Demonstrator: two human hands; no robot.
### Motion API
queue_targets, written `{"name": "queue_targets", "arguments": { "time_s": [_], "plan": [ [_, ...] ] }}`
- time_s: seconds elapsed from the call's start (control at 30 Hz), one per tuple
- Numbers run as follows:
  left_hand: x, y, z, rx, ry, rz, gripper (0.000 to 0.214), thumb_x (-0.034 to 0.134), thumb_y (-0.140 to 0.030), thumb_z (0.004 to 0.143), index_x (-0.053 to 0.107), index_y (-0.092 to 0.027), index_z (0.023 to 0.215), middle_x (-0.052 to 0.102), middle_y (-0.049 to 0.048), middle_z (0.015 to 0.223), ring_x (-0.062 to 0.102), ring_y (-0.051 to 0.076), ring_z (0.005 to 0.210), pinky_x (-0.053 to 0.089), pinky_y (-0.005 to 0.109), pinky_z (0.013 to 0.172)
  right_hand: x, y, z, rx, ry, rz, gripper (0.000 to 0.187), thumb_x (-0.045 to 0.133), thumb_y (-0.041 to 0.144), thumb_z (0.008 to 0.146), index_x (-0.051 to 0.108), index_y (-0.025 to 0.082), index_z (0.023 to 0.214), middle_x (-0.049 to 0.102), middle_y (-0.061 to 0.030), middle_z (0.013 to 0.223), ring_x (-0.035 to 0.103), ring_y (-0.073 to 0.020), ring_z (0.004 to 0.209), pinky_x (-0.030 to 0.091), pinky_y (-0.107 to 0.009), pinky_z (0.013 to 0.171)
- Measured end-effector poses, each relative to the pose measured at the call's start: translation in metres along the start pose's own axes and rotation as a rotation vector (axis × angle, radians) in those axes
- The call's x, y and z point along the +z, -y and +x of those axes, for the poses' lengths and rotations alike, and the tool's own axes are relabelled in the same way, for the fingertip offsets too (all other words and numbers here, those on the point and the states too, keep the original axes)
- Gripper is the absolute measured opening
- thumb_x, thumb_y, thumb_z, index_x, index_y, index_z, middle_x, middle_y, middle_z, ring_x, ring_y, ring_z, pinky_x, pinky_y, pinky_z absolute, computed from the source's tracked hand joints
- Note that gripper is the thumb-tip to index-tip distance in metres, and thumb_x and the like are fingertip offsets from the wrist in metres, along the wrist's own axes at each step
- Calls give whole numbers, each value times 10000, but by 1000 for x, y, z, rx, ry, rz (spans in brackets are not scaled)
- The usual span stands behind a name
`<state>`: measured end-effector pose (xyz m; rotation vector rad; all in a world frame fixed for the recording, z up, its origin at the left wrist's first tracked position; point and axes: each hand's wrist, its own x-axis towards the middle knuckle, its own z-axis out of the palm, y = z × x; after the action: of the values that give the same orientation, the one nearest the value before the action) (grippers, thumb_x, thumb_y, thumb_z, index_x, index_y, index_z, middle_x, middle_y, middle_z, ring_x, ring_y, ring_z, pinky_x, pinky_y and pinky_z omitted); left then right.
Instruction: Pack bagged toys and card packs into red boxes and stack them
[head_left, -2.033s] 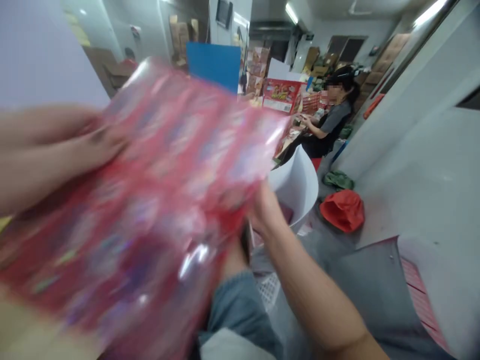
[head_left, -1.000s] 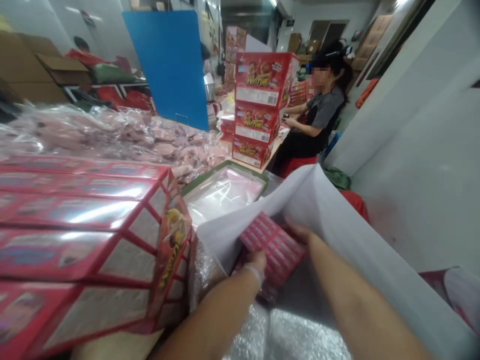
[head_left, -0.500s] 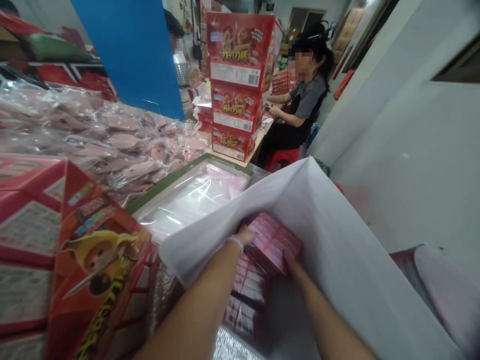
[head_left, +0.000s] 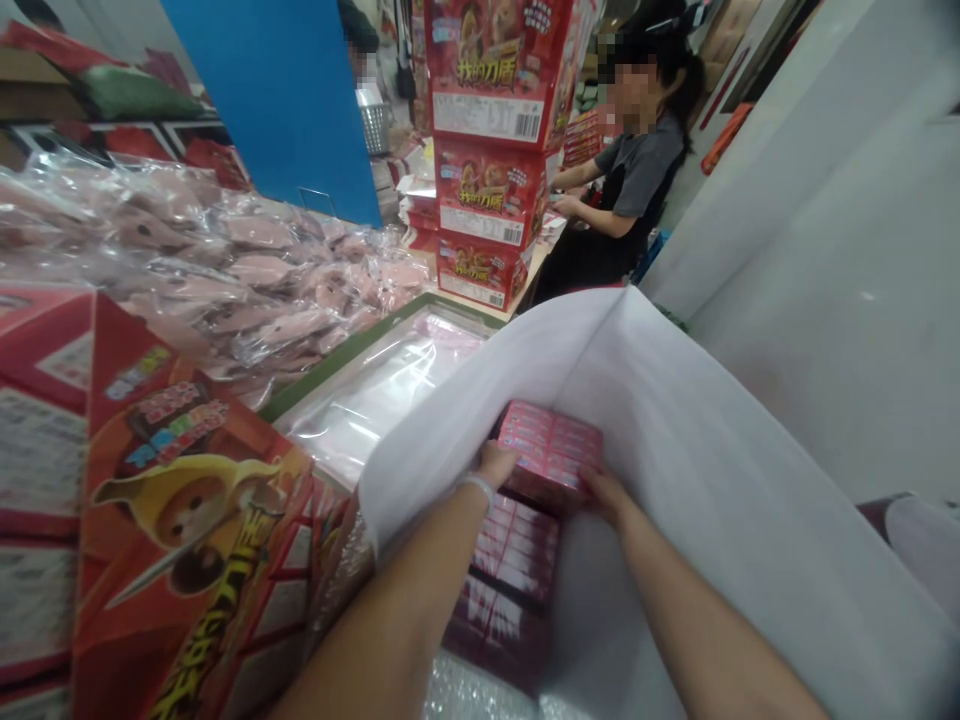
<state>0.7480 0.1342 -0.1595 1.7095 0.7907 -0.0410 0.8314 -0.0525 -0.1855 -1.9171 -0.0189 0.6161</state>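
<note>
Both my arms reach down into a large white sack [head_left: 675, 420]. My left hand [head_left: 496, 466] and my right hand [head_left: 604, 494] grip the near corners of a pink-red wrapped pack of small boxes [head_left: 551, 448], holding it flat at the far end of the sack. Under it lies another such pack [head_left: 514, 545], and a darker one sits lower, nearer me. My fingers curl round the pack's edges and are partly hidden beneath it.
A big red printed carton [head_left: 180, 520] stands at my left. Behind it lie heaps of clear-bagged pink goods [head_left: 247, 270] and a green-rimmed tray of plastic bags [head_left: 375, 385]. A stack of red cartons [head_left: 487, 150], a blue board [head_left: 277, 100] and a seated person [head_left: 630, 190] are farther back.
The pack went from in front of my face down into the white sack. Since half a second ago both hands have levelled it and pushed it slightly farther in.
</note>
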Motion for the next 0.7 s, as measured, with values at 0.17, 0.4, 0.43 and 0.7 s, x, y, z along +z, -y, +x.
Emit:
{"name": "queue_targets", "arguments": {
  "time_s": [0.17,0.4,0.43,0.7],
  "plan": [
    [-8,4,-13,149,-46,243,288,516,-306,855,522,-137,1088,552,69,1081,565,194,920,488,381,775,1,9,-2,-64,-149,-307,358,485,332,843,503,140,1145,613,-103,1035,595,-216,913,465,-396,793],
    [-34,-88,-48,609,-239,558,303,475,-165,841,534,-213,1134,433,69,1287,351,211,1220,271,355,1036,62,17,-31,-310,-153,-837,668,575,405,738,327,243,1337,173,-93,1466,86,-330,1327,81,-523,1034],
    [-36,-108,-52,679,-265,604,357,456,-158,844,497,-242,1189,360,40,1356,253,206,1281,199,344,1073,72,16,-34,-322,-124,-892,682,606,409,713,346,258,1326,175,-84,1466,64,-342,1326,47,-550,1024],
    [-93,-200,-61,738,-470,882,519,265,-13,855,284,-149,1355,279,117,1404,175,260,1312,146,456,1052,86,27,-20,-295,-96,-1086,709,550,380,767,195,325,1378,46,-85,1487,23,-368,1319,81,-621,968]
  ]
}}
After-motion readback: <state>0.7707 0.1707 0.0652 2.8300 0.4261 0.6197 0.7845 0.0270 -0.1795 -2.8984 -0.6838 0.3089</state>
